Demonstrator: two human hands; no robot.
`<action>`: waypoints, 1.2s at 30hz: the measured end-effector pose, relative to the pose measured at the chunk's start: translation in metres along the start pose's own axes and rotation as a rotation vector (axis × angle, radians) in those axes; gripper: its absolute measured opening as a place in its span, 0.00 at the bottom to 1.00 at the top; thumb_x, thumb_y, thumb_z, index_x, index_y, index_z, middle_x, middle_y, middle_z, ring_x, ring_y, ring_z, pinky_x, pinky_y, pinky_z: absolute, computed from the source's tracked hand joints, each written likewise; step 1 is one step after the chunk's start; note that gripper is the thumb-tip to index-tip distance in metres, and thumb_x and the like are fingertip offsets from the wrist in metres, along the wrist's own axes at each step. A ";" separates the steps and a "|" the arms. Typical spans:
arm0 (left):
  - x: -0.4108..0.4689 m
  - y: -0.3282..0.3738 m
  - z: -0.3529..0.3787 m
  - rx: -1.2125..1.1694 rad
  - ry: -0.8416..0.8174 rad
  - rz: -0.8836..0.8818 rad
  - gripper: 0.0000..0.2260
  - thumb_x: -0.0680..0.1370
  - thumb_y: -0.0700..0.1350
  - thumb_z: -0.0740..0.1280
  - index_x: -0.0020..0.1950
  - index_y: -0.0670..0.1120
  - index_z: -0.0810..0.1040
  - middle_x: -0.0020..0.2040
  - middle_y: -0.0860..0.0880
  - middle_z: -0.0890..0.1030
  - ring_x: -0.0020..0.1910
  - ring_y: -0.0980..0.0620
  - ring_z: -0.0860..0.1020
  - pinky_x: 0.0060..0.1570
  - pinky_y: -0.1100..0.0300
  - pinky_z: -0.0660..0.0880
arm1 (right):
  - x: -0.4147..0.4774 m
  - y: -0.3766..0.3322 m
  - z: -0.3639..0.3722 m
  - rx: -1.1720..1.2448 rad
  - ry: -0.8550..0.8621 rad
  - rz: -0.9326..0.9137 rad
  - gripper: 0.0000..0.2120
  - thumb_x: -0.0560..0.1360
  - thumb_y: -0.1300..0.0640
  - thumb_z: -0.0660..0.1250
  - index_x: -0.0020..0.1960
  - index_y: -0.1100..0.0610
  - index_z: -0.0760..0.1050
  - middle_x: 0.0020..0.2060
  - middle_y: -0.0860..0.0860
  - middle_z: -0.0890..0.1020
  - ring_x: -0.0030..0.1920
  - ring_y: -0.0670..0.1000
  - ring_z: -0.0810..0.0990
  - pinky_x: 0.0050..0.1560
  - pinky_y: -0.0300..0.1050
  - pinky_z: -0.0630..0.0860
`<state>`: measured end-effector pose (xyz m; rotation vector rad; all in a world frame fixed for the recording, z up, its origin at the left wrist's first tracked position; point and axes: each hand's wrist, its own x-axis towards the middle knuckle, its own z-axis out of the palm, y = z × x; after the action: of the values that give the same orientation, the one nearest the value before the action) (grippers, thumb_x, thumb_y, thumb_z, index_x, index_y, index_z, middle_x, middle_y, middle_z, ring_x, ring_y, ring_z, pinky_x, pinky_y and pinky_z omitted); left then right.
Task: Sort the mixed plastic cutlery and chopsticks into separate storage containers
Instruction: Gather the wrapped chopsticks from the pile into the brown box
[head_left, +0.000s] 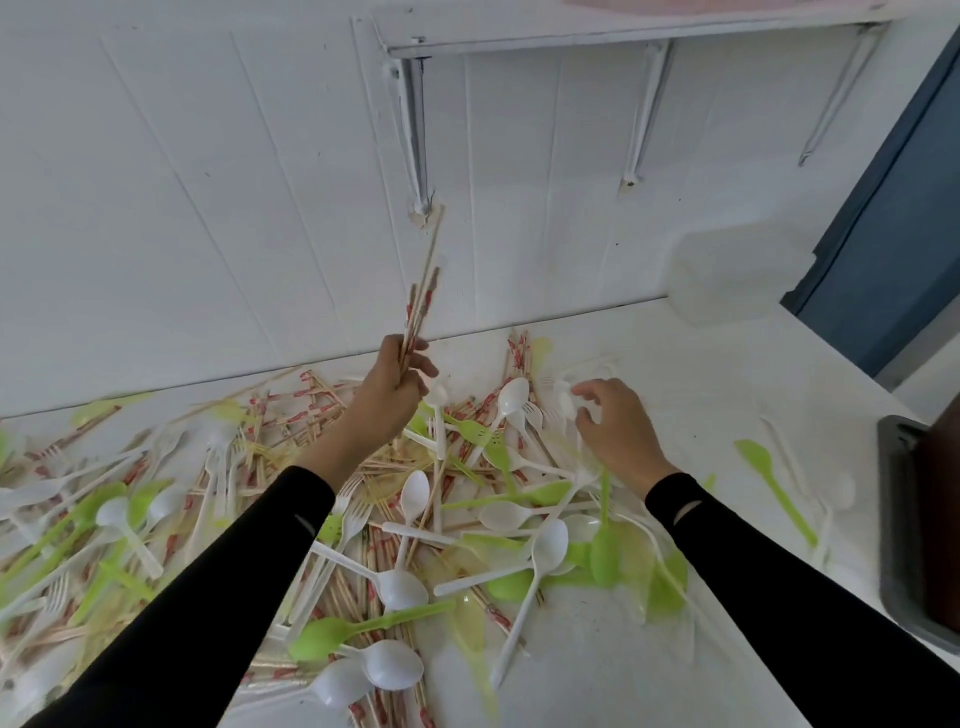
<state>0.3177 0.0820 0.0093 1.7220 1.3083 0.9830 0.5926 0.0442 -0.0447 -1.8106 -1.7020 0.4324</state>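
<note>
White panelled wall (208, 182) behind, shelf brackets (415, 130) fixed to it, blue door (883, 234) at far right. White tabletop (701, 374) runs below the wall.

Pile (467, 519) of mixed cutlery covers the left and middle of the tabletop: white spoons, white forks, green spoons, yellowish clear pieces, and chopsticks in red-printed paper sleeves, all crossed over each other. One green spoon (769, 478) lies apart to the right of the pile, with a few pale pieces near it.

Your left hand (395, 379) is raised above the back of the pile, fingers wrapped round a bundle of chopsticks (421, 291). The bundle points up and slightly right, its tips in front of the wall.

Your right hand (618, 426) sits low over the right edge of the pile, fingers half curled at a white piece (566, 402). Motion blur there; you cannot tell whether the piece is pinched or only touched.

Clear container (727, 280) stands at the back right of the tabletop against the wall, blurred, contents not readable. Dark tray (898, 519) sits at the right edge. Both arms in black sleeves.
</note>
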 end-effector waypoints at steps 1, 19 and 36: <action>0.000 0.002 0.006 -0.116 0.063 -0.007 0.15 0.77 0.33 0.54 0.57 0.49 0.68 0.46 0.50 0.76 0.38 0.52 0.72 0.43 0.58 0.71 | 0.001 -0.007 0.003 0.054 -0.037 -0.030 0.14 0.77 0.65 0.62 0.61 0.58 0.77 0.56 0.54 0.77 0.58 0.53 0.76 0.60 0.44 0.71; -0.027 -0.041 0.045 -0.254 0.314 -0.158 0.12 0.79 0.56 0.68 0.47 0.47 0.76 0.43 0.40 0.82 0.43 0.46 0.81 0.45 0.48 0.78 | 0.079 -0.029 0.066 -0.161 -0.219 0.216 0.12 0.78 0.57 0.62 0.58 0.62 0.70 0.52 0.59 0.79 0.50 0.60 0.79 0.45 0.50 0.74; 0.053 -0.055 0.039 0.382 0.072 -0.216 0.06 0.80 0.49 0.66 0.51 0.48 0.79 0.41 0.49 0.83 0.42 0.49 0.81 0.39 0.59 0.76 | 0.107 -0.043 0.078 0.109 -0.388 0.477 0.13 0.74 0.62 0.70 0.35 0.54 0.68 0.43 0.54 0.76 0.45 0.53 0.76 0.45 0.42 0.73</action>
<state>0.3409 0.1402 -0.0497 1.7828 1.7772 0.7087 0.5239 0.1646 -0.0595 -2.1475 -1.4255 1.1159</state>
